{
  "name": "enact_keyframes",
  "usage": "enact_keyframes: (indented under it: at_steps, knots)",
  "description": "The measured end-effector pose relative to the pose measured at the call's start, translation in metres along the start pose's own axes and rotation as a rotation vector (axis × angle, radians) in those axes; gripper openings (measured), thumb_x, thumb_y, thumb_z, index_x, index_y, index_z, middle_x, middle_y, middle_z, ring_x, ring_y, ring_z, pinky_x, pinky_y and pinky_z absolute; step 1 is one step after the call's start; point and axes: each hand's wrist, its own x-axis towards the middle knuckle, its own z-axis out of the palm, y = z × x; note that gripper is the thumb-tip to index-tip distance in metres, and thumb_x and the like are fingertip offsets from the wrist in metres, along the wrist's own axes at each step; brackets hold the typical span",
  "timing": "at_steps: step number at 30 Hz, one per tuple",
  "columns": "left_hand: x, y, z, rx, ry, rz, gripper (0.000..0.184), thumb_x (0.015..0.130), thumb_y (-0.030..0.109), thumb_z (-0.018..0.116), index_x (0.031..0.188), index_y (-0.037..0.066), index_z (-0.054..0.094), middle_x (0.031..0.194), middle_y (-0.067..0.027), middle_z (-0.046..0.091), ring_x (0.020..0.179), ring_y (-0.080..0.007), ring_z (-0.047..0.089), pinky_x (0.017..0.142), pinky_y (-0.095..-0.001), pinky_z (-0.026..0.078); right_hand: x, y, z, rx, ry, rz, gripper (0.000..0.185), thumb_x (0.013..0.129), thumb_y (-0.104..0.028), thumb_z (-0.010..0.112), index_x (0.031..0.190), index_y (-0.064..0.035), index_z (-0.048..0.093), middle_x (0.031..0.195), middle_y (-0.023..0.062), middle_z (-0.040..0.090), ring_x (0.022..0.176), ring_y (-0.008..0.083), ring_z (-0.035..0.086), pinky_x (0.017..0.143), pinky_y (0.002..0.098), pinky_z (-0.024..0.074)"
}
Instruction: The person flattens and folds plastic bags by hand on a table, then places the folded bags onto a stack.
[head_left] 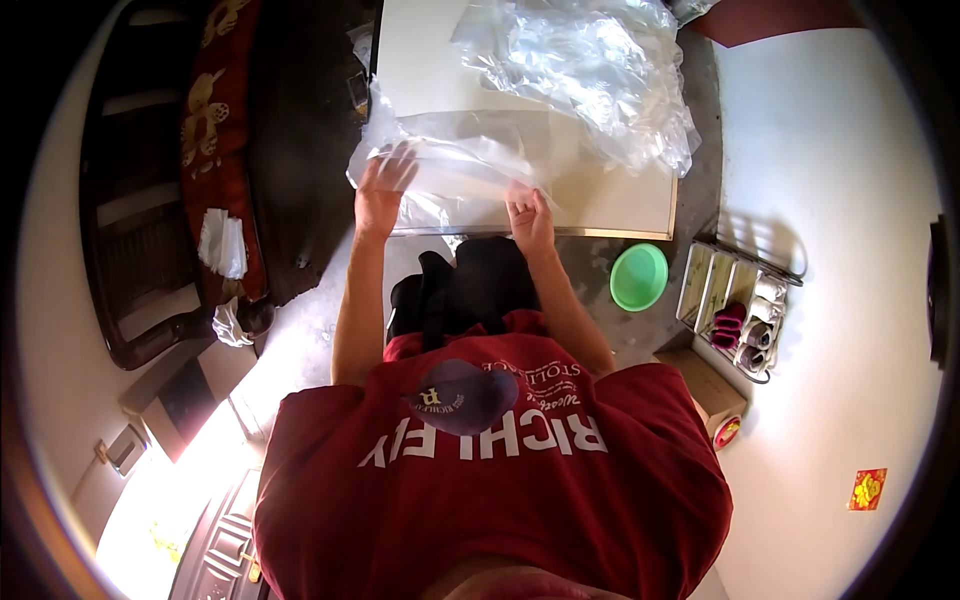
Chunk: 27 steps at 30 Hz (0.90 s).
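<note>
At the near end of the pale rectangular table [430, 60], the thin, clear plastic film [450, 170] probably handles best drawn level, with gentle, even tension. It lies between both hands: the left hand [382, 192] meets it with loosely spread fingers; the right hand [531, 216] curls beside it, its pinch unclear.

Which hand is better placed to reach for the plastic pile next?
Right, likely. The right hand is nearer the pile; the left hand is farther off, at the left end of the film.
</note>
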Motion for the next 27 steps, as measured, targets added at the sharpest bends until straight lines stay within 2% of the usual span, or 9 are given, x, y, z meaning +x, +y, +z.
enact_keyframes:
  at_steps: [2, 4, 5, 7, 8, 10, 16, 21, 27]
  knots:
    - [-0.008, 0.004, -0.018, 0.028, 0.112, -0.02, 0.039, 0.093, 0.024, 0.043, 0.122, -0.002, 0.039, 0.128, -0.0177, 0.045, 0.118, -0.0313, 0.045, 0.102, -0.0429, 0.034, -0.003, -0.002, 0.021, -0.038, 0.035, 0.019, 0.017, 0.092, -0.017, 0.044, 0.098, -0.0032, 0.053, 0.103, 0.0086, 0.06, 0.108, 0.0201, 0.052, 0.097, 0.0375, 0.0395]
    - [-0.013, -0.008, -0.058, 0.128, 0.379, -0.084, 0.036, 0.09, 0.022, 0.047, 0.117, -0.002, 0.044, 0.119, -0.0161, 0.052, 0.107, -0.0301, 0.054, 0.093, -0.0404, 0.043, -0.009, -0.003, 0.031, -0.288, 0.145, 0.089, 0.019, 0.09, -0.015, 0.048, 0.102, -0.0008, 0.053, 0.102, 0.0115, 0.06, 0.105, 0.0229, 0.055, 0.094, 0.0371, 0.0434]
    - [-0.016, -0.016, -0.076, 0.128, 0.379, -0.089, 0.036, 0.09, 0.022, 0.047, 0.117, -0.002, 0.044, 0.119, -0.0161, 0.052, 0.107, -0.0301, 0.054, 0.093, -0.0404, 0.043, -0.009, -0.003, 0.027, -0.289, 0.15, 0.088, 0.019, 0.09, -0.015, 0.048, 0.102, -0.0008, 0.053, 0.102, 0.0115, 0.06, 0.105, 0.0229, 0.055, 0.094, 0.0371, 0.0434]
    - [-0.023, -0.031, -0.107, 0.265, 0.57, -0.168, 0.033, 0.087, 0.021, 0.052, 0.11, -0.002, 0.049, 0.111, -0.0143, 0.058, 0.093, -0.0294, 0.061, 0.081, -0.0373, 0.05, -0.008, 0.001, 0.011, -0.54, 0.242, 0.098, 0.022, 0.089, -0.014, 0.05, 0.105, 0.0012, 0.052, 0.103, 0.0149, 0.059, 0.098, 0.0255, 0.059, 0.084, 0.0362, 0.0504]
    - [-0.026, -0.038, -0.119, 0.268, 0.57, -0.174, 0.033, 0.087, 0.021, 0.052, 0.11, -0.002, 0.049, 0.111, -0.0143, 0.058, 0.093, -0.0294, 0.061, 0.081, -0.0373, 0.05, -0.008, 0.002, 0.005, -0.537, 0.249, 0.097, 0.022, 0.089, -0.014, 0.05, 0.105, 0.0012, 0.052, 0.103, 0.0149, 0.059, 0.098, 0.0255, 0.059, 0.084, 0.0362, 0.0504]
    - [-0.03, -0.047, -0.131, 0.39, 0.707, -0.224, 0.033, 0.083, 0.021, 0.055, 0.105, -0.003, 0.052, 0.106, -0.0134, 0.06, 0.086, -0.0295, 0.064, 0.071, -0.0348, 0.054, -0.009, 0.002, -0.004, -0.699, 0.301, 0.15, 0.022, 0.089, -0.014, 0.051, 0.104, 0.0016, 0.053, 0.098, 0.0156, 0.061, 0.087, 0.0261, 0.063, 0.072, 0.0348, 0.0552]
    - [-0.037, -0.054, -0.138, 0.429, 0.657, -0.263, 0.032, 0.083, 0.018, 0.055, 0.105, -0.005, 0.052, 0.103, -0.0151, 0.061, 0.086, -0.0297, 0.064, 0.07, -0.033, 0.055, -0.011, 0.007, -0.032, -0.845, 0.378, 0.197, 0.022, 0.086, -0.019, 0.056, 0.098, -0.0006, 0.056, 0.086, 0.0113, 0.063, 0.072, 0.0225, 0.065, 0.064, 0.0341, 0.0559]
    - [-0.035, -0.056, -0.143, 0.433, 0.631, -0.251, 0.031, 0.085, 0.016, 0.053, 0.107, -0.006, 0.052, 0.102, -0.0172, 0.061, 0.085, -0.0306, 0.064, 0.07, -0.0335, 0.055, -0.024, 0.005, -0.035, -0.822, 0.478, 0.194, 0.021, 0.085, -0.02, 0.058, 0.095, -0.0016, 0.058, 0.081, 0.0088, 0.063, 0.07, 0.0198, 0.064, 0.059, 0.0318, 0.0549]
    - [-0.034, -0.053, -0.148, 0.554, 0.701, -0.207, 0.023, 0.083, 0.011, 0.054, 0.098, -0.006, 0.054, 0.093, -0.0182, 0.063, 0.074, -0.0287, 0.065, 0.06, -0.0325, 0.056, -0.02, 0.001, -0.041, -0.929, 0.49, 0.184, 0.021, 0.084, -0.021, 0.059, 0.09, -0.0013, 0.059, 0.076, 0.0075, 0.062, 0.066, 0.0187, 0.064, 0.053, 0.0306, 0.0542]
